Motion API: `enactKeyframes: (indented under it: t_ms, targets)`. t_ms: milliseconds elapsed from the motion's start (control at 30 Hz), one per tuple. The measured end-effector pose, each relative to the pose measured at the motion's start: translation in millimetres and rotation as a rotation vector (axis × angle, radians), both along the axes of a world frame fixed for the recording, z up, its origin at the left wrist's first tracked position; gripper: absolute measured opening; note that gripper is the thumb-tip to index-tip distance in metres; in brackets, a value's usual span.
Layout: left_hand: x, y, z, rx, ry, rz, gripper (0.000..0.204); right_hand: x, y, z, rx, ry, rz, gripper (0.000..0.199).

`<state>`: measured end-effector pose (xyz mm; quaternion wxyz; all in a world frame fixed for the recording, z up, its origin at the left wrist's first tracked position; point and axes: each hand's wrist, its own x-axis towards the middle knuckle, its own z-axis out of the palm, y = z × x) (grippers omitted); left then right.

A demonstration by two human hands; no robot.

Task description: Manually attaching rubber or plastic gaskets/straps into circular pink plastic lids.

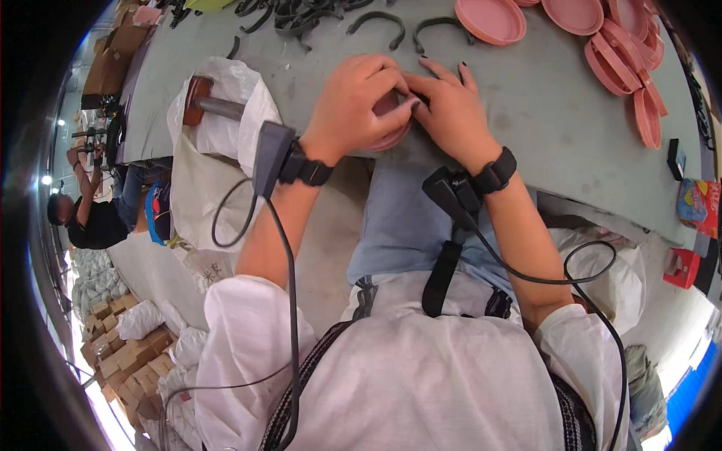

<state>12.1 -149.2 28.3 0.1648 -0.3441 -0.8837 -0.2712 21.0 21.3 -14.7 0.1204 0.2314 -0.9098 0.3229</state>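
While both hands (406, 105) clasp a pink lid (391, 124) (table's edge).

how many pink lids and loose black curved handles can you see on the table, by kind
Pink round lids: about 9, counting the one under the left hand and right hand; the stack at right overlaps, so this is approximate
Loose black curved handles: 2 clear, more tangled behind
Total: about 11

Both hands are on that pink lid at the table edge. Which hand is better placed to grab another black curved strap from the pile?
Probably the right hand: two black curved straps lie just beyond its fingertips. The left hand cups the pink lid and looks better left steadying it.
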Motion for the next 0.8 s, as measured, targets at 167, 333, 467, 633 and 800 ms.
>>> enactKeyframes:
  t_ms: [167,333,467,633,800]
  targets:
    - [-1,-7,-6,0.057,-0.030,-0.077,0.024,-1,-1,-6,-0.029,0.052,-0.006,0.027]
    - [2,-11,-5,0.121,0.086,-0.059,0.021,-1,-2,-2,-0.054,0.013,-0.014,0.029]
    - [4,-15,-9,0.146,0.127,-0.048,0.023,-1,-2,1,-0.064,-0.018,-0.002,0.030]
    - [8,-12,-4,0.143,0.168,-0.027,0.032,0,1,2,-0.056,-0.036,-0.006,0.031]
    - [33,-37,-29,0.307,0.201,0.140,0.024,2,-1,-5,-0.015,0.022,0.008,0.030]
